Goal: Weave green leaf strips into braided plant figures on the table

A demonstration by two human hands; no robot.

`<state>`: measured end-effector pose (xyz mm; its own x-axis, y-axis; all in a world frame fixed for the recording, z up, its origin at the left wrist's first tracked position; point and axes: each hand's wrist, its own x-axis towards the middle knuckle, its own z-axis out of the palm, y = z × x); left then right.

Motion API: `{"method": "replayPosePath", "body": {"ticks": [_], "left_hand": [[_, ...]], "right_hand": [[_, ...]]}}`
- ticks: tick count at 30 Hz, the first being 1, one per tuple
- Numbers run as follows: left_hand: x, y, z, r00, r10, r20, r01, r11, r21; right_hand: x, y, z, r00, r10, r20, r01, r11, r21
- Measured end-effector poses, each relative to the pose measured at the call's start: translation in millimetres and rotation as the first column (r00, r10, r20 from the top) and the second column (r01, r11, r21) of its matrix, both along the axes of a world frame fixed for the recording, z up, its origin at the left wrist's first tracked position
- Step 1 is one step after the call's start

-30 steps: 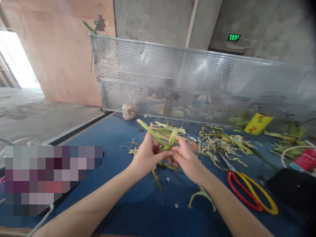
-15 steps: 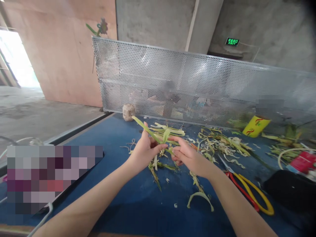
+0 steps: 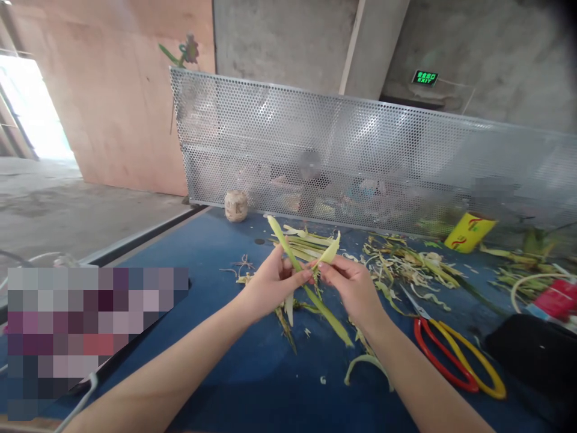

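A blue-topped bench (image 3: 198,237) backs onto a silvery perforated metal screen (image 3: 252,132). Behind stand a rough grey concrete wall (image 3: 279,42) with a glowing green EXIT sign (image 3: 424,77) and a flat pinkish panel (image 3: 126,102); at left, a daylight-white opening (image 3: 36,108) adjoins a smudged grey concrete floor (image 3: 36,198).

One pair of scissors (image 3: 422,310) lies on one worktop (image 3: 189,246), with two hands, a left hand (image 3: 265,282) and a right hand (image 3: 358,291), to its left, and one black object (image 3: 532,343) and one red packet (image 3: 558,298) to its right. Beyond the scissors are one yellow container (image 3: 469,233), one perforated metal screen (image 3: 270,126) and one lit exit sign (image 3: 424,77). The leaf strips (image 3: 329,316), left of and beyond the scissors, overlap too much to count.
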<state>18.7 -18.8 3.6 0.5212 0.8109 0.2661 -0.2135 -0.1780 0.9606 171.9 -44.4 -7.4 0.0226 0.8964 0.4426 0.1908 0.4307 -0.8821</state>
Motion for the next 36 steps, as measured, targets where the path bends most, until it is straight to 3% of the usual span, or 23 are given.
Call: {"method": "replayPosePath", "body": {"ticks": [5,8,11,13,16,20,23,27,32,36], "left_hand": [[-3,-4,-1.2,0.991,0.007,-0.135,-0.009,1.0,-0.019],[-3,-4,-3.1,0.989,0.002,-0.146,-0.006,1.0,-0.03],[-2,-3,-5.3,0.992,0.044,-0.119,-0.045,0.999,-0.011],[-2,-2,-5.5,0.997,0.038,-0.064,-0.039,0.999,-0.013],[-4,-2,-3.5,0.997,-0.078,0.006,0.078,0.997,-0.021],[-6,-2,-0.1,0.98,-0.197,-0.01,0.197,0.98,-0.01],[-8,-1,1.8,0.994,-0.066,-0.084,0.064,0.998,-0.022],[-10,0,2.6,0.971,0.145,-0.188,-0.142,0.989,0.028],[-10,1,-1.2,0.973,0.155,-0.172,-0.142,0.986,0.085],[-10,0,-1.5,0.959,0.185,-0.213,-0.168,0.981,0.098]], "right_hand": [[3,-3,-3.5,0.995,-0.095,-0.02,0.096,0.994,0.058],[3,0,-7.8,0.988,-0.086,-0.132,0.091,0.995,0.039],[1,5,-9.9,0.957,0.04,-0.288,-0.06,0.996,-0.06],[-2,6,-10.1,0.922,0.134,-0.363,-0.201,0.967,-0.155],[-6,5,-10.6,0.905,0.199,-0.377,-0.309,0.915,-0.259],[-9,3,-11.8,0.905,0.264,-0.333,-0.366,0.884,-0.292],[-9,2,-11.0,0.912,0.275,-0.305,-0.366,0.882,-0.297],[-8,2,-10.5,0.948,0.235,-0.213,-0.283,0.931,-0.232],[-9,2,-14.7,0.95,0.258,-0.175,-0.301,0.906,-0.298],[-11,1,-15.0,0.986,0.162,-0.045,-0.168,0.958,-0.233]]}}
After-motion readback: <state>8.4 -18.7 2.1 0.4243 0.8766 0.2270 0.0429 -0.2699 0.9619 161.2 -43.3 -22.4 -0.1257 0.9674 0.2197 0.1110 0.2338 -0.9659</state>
